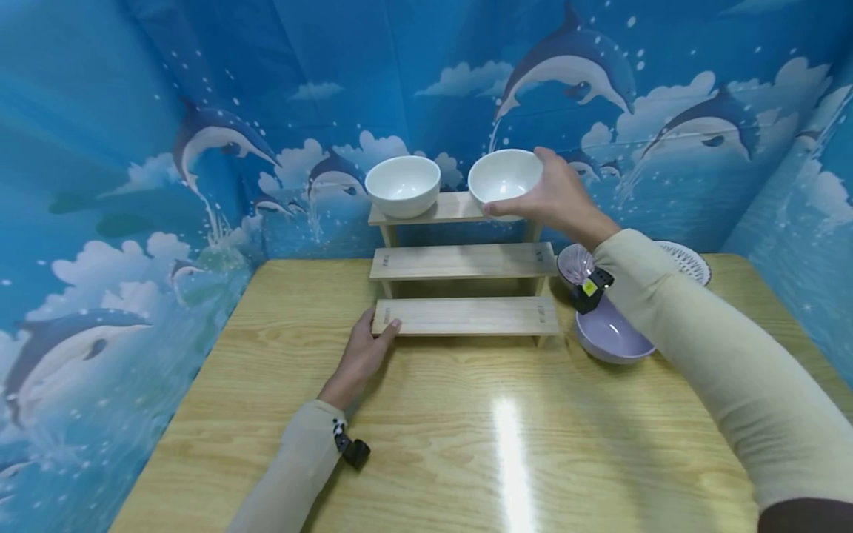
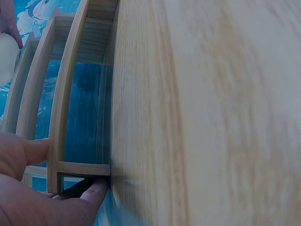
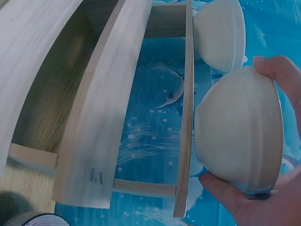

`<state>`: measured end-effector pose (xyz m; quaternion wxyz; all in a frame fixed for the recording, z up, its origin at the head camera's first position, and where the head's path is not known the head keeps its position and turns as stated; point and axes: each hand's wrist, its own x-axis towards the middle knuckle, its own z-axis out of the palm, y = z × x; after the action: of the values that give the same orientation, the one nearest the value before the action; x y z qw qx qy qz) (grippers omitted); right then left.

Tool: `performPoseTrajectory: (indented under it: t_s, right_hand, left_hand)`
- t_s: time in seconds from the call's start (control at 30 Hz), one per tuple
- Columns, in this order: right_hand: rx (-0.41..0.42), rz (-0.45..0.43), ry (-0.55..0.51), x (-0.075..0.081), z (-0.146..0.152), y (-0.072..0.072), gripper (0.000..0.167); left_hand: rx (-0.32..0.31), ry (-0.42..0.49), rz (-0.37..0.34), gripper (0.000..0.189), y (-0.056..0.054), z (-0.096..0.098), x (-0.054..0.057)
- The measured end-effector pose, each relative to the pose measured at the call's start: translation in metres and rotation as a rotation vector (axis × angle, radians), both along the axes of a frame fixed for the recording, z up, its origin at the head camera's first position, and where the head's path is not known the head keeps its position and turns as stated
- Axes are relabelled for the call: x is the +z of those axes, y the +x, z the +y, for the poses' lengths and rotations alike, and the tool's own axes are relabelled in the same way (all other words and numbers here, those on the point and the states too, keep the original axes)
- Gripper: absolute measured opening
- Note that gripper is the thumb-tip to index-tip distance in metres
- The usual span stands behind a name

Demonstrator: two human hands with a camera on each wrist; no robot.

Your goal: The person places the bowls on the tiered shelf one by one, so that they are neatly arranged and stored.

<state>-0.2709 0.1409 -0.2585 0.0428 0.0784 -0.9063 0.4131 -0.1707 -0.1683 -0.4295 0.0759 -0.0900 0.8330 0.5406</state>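
A three-step wooden display rack (image 1: 466, 317) stands on the table against the backdrop. My right hand (image 1: 566, 196) grips a white bowl (image 1: 506, 170) by its right side at the top step, thumb and fingers spread around it. In the right wrist view this bowl (image 3: 240, 132) sits upright with its base right at the top board. A second white bowl (image 1: 403, 189) rests on the left part of the same step. My left hand (image 1: 360, 355) holds the left end of the lowest step; the left wrist view shows the thumb (image 2: 35, 151) over the board and fingers under it.
Right of the rack, partly behind my right forearm, are a purple bowl (image 1: 613, 337), a smaller striped bowl (image 1: 573, 260) and a white dish with a dotted rim (image 1: 689, 260). A dolphin-print backdrop (image 1: 413, 81) encloses the wooden table (image 1: 426, 437) at the back and sides.
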Motion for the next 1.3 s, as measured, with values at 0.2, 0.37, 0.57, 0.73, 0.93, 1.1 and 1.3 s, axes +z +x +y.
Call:
performPoseTrajectory:
  t_s: [0.2,0.37,0.57,0.73,0.93,1.1,1.3]
  right_hand:
    - [-0.014,-0.009,-0.012,0.0,-0.002,-0.005,0.123]
    - [-0.04,-0.036,-0.013,-0.001,-0.004,-0.009,0.129]
    - [-0.043,-0.052,-0.043,-0.002,-0.005,-0.012,0.131]
    - [-0.05,-0.061,-0.049,-0.001,-0.008,-0.015,0.13]
    - [-0.074,-0.071,-0.045,-0.001,-0.009,-0.016,0.127]
    - [-0.079,-0.074,-0.058,-0.002,-0.009,-0.015,0.125]
    - [-0.059,-0.074,-0.076,-0.002,-0.008,-0.014,0.125]
  left_hand:
    - [0.004,0.0,0.001,0.072,0.0,0.0,0.0]
    - [0.004,0.0,-0.004,0.073,0.0,-0.001,0.0]
    - [-0.006,0.01,-0.001,0.073,0.0,-0.002,0.0]
    - [0.0,0.012,-0.005,0.073,0.0,-0.002,0.0]
    - [0.013,0.002,-0.013,0.073,0.0,0.0,0.001]
    - [0.013,-0.001,-0.007,0.072,0.0,0.001,0.001]
    - [0.01,0.004,-0.001,0.072,0.0,0.0,0.0]
